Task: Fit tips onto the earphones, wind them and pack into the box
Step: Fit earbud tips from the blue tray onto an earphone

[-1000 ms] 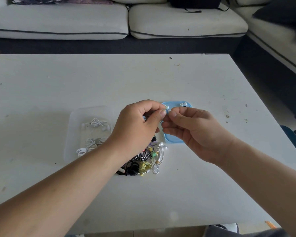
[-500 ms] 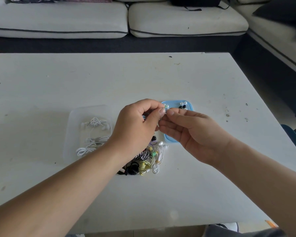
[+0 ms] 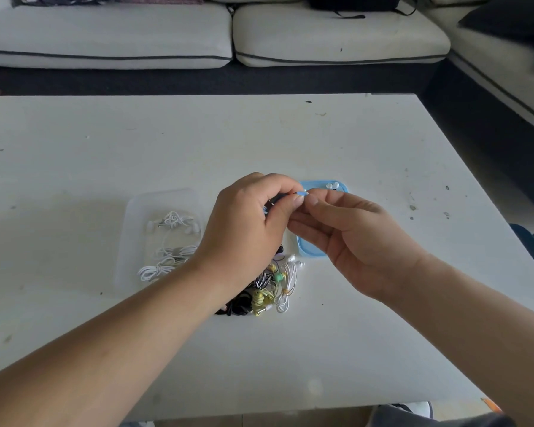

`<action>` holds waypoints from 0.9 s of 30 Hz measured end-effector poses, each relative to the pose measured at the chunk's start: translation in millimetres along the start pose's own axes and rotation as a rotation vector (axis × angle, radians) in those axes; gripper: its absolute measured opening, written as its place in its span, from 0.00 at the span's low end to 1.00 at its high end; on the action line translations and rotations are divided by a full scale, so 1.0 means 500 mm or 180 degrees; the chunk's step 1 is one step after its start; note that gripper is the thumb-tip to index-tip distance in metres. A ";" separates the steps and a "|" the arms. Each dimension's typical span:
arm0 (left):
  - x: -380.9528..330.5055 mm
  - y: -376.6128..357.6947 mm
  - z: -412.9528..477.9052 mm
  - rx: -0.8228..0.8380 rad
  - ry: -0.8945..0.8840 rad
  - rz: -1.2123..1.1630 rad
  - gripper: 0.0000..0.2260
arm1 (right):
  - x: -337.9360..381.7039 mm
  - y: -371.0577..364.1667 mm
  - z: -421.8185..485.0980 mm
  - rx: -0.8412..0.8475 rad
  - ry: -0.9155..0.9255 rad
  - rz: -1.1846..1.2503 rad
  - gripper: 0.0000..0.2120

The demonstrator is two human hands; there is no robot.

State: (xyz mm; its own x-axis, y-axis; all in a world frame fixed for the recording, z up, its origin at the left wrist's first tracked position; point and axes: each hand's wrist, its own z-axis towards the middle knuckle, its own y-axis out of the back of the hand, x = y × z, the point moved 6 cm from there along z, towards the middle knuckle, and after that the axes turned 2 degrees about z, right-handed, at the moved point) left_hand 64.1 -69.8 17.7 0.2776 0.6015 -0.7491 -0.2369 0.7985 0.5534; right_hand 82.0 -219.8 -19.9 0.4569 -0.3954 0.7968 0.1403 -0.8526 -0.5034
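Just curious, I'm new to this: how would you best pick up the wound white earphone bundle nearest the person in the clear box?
Probably pinch the wound white earphone bundle at its wrapped middle, from straight above. Its end loops look loose, and the walls of the clear plastic box hinder a sideways reach.

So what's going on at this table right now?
A person is holding one earphone up over the table with both hands. The left hand grips it and the right hand pinches its end, apparently fitting a tip. Beneath the hands lies a tangled pile of earphones. A clear box on the left already holds wound white earphones, and a blue tray has loose tips.
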 end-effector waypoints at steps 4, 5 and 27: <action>0.007 -0.003 -0.002 0.0055 0.0255 -0.0215 0.04 | 0.001 0.004 0.000 -0.0050 -0.0115 0.0034 0.04; 0.010 -0.006 -0.002 0.0096 0.0330 -0.0285 0.04 | 0.003 0.006 0.001 -0.0051 -0.0127 0.0037 0.03; 0.012 -0.001 -0.005 0.0068 0.0558 -0.0534 0.03 | 0.005 -0.004 0.004 0.0081 0.0056 -0.0366 0.07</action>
State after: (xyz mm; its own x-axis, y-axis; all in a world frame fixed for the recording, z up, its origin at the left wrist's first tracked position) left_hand 63.4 -66.7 12.2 0.1452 0.4486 -0.8819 -0.1809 0.8883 0.4221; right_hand 84.9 -218.5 -17.5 0.4209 -0.3016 0.8555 0.2132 -0.8838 -0.4164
